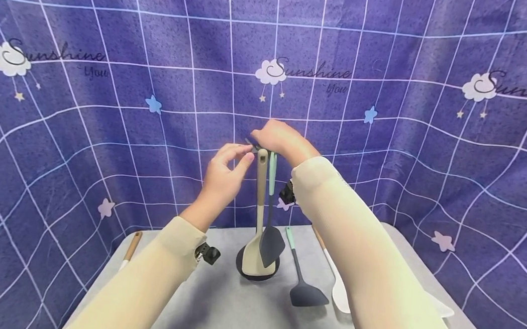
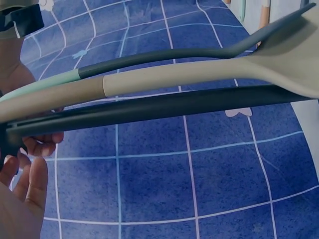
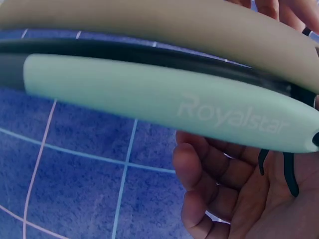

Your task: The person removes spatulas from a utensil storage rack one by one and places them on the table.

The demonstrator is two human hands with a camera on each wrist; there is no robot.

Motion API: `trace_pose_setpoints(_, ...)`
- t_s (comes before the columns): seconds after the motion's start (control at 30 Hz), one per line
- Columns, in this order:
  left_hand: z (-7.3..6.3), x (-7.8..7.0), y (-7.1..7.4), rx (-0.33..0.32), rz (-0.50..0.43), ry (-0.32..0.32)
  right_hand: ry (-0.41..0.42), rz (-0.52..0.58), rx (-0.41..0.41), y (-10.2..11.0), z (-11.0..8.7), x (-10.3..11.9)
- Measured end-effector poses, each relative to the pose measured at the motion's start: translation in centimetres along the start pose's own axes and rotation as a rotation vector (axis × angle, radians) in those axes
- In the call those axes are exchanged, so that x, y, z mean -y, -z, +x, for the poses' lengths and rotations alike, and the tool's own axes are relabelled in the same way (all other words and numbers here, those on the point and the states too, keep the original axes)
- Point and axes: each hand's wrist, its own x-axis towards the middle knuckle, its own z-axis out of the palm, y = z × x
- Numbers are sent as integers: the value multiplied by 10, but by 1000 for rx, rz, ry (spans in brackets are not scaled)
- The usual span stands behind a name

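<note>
Between my hands a black utensil stand [image 2: 164, 108] rises from its round base [image 1: 240, 263], its hooks partly hidden at the top. From it hang a beige turner [image 1: 261, 179] with a brown handle and a dark grey spatula [image 1: 273, 243] with a mint handle. My right hand [image 1: 280, 137] grips the stand's top from behind, fingers bent under it; its thumb is hidden, and dark hooks [image 3: 290, 174] cross in front of the palm. At the left, my left hand [image 1: 223, 174] holds thumb and fingers apart, fingertips right at a hook.
Right of the stand lie a dark grey turner [image 1: 308, 294] with a mint handle and a white spoon [image 1: 340, 292] with a wooden handle. A white piece [image 1: 440, 305] shows past my right sleeve. Another wooden handle [image 1: 133, 247] lies at the left edge. Purple cloth [image 1: 195, 95] surrounds the table.
</note>
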Motion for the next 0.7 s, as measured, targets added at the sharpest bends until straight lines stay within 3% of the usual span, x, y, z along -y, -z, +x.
trace_pose_setpoints(0.2, -5, 2, -3, 18, 24, 12, -21, -23, 29, 2, 2, -1)
trace_pose_setpoints(0.43, -19, 7, -9, -55, -35, 63, -17, -21, 27, 0, 3, 0)
trace_pose_setpoints(0.7, -31, 13, -19, 121, 24, 98, 2, -24, 13, -2, 3, -4)
